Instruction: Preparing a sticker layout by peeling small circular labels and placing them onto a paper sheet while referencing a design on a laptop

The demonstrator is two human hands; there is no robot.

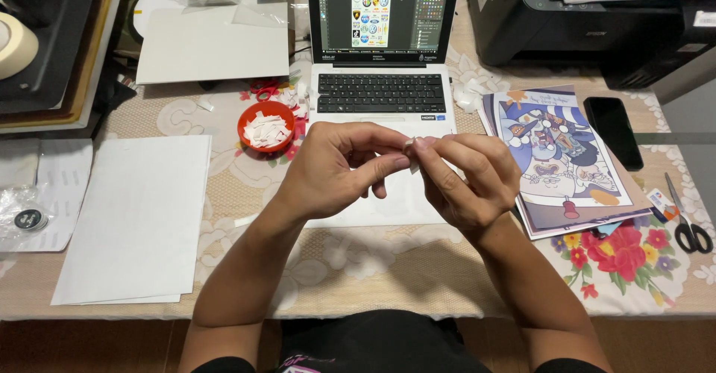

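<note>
Surroundings: beyond the fingertips stands an open laptop; an orange bowl of white paper scraps sits just past the left hand's knuckles; stacked cartoon prints lie just outside the right hand; a black phone and scissors lie farther that way.
Obstruction: the fingers themselves hide most of the piece.
Left hand: thumb and forefinger pinched on a small white paper piece.
Right hand: fingertips closed on the same piece, meeting the left's.
Orientation: a short white tab hangs below the meeting fingertips; its long axis cannot be told.
Materials: thin flat paper; lace-patterned tablecloth beneath; blank white sheets outside the left wrist.
</note>
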